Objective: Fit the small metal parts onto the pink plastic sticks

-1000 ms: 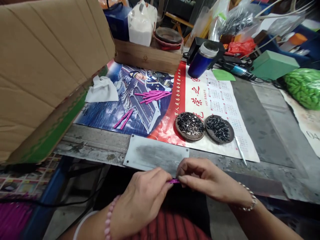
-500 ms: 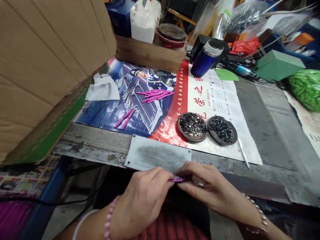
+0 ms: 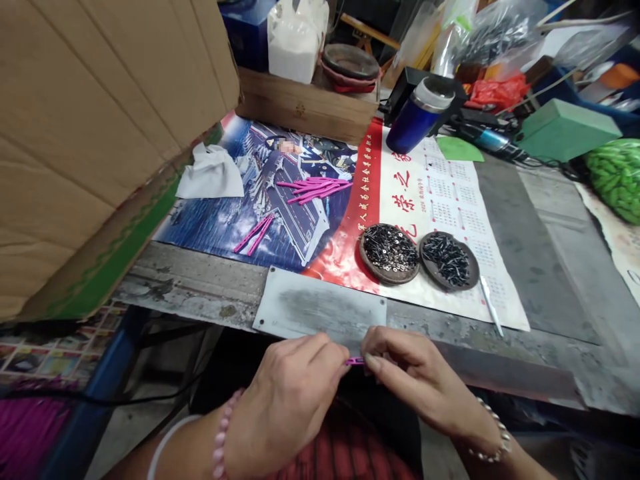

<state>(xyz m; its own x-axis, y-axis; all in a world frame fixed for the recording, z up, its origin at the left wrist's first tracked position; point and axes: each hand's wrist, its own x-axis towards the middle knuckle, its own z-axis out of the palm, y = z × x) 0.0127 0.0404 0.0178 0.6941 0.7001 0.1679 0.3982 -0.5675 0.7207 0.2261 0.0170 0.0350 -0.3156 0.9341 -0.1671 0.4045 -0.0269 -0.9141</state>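
A slim magenta plastic piece (image 3: pixel 355 361) with a slot in it spans the gap between my two hands, just past the table's front edge. My left hand (image 3: pixel 300 383) is closed, pinching the piece's left end. Thumb and fingertips of my right hand (image 3: pixel 417 373) press together on its right end; whether a small part is also in them I cannot tell. Right behind the hands lies a pale metal plate (image 3: pixel 320 308) with a dark smudge. Similar magenta strips form a pile (image 3: pixel 317 189) on the poster, and a smaller group (image 3: pixel 254 235) lies nearer.
Beyond my right hand stand a bowl of small dark pins and shiny rings (image 3: pixel 389 253) and a bowl of black pins (image 3: pixel 449 261). A white pen-like tool (image 3: pixel 492 307) lies beside them. A large cardboard box (image 3: pixel 115 133) blocks the left; a blue tumbler (image 3: pixel 420 115) stands farther back.
The fingers of my right hand have closed onto the right end of the magenta piece, where they were looser before. My left hand keeps its pinch. The view has shifted slightly.
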